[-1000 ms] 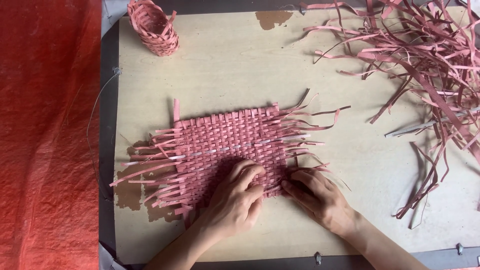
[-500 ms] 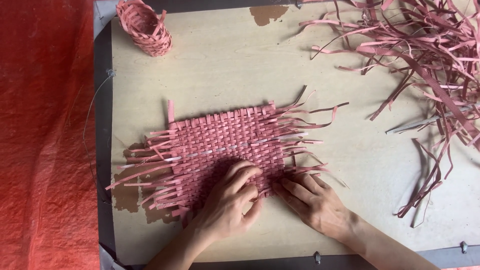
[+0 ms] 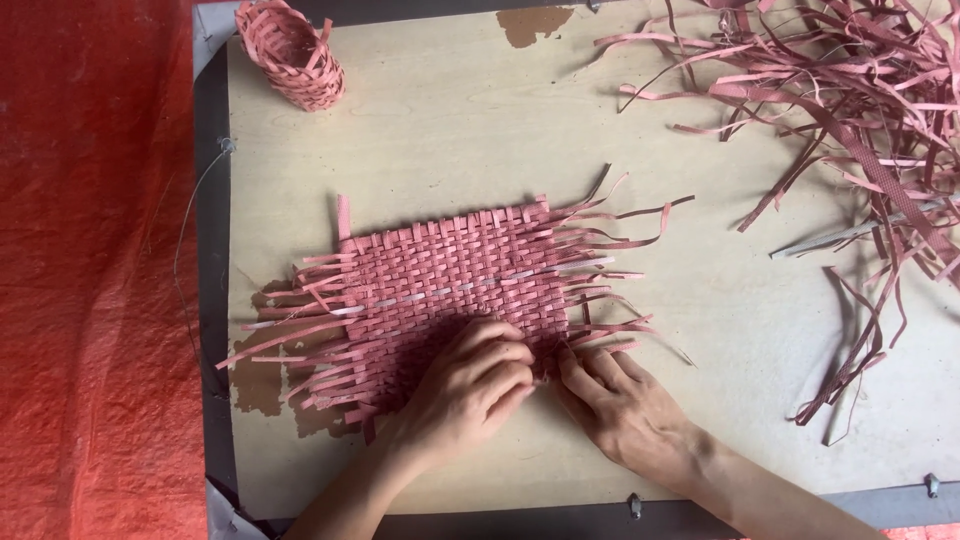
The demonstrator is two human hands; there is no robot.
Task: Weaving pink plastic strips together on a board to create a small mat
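Two hands are being pressed onto the near edge of a flat woven mat (image 3: 450, 285) of pink strips. The mat is being shown as a tight chequered rectangle, with loose strip ends being left fanned out on both sides. The left hand (image 3: 470, 390) is being laid on it with fingers curled, nothing clasped. The right hand (image 3: 620, 405) is being held just beside it, fingertips pinching at the mat's edge strips. Beyond the right hand, a heap of loose strips (image 3: 850, 100) is being kept.

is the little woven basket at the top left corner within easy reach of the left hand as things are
Probably not easily: the left hand rests on the woven mat, and the small basket stands across the board, though nothing blocks the way.
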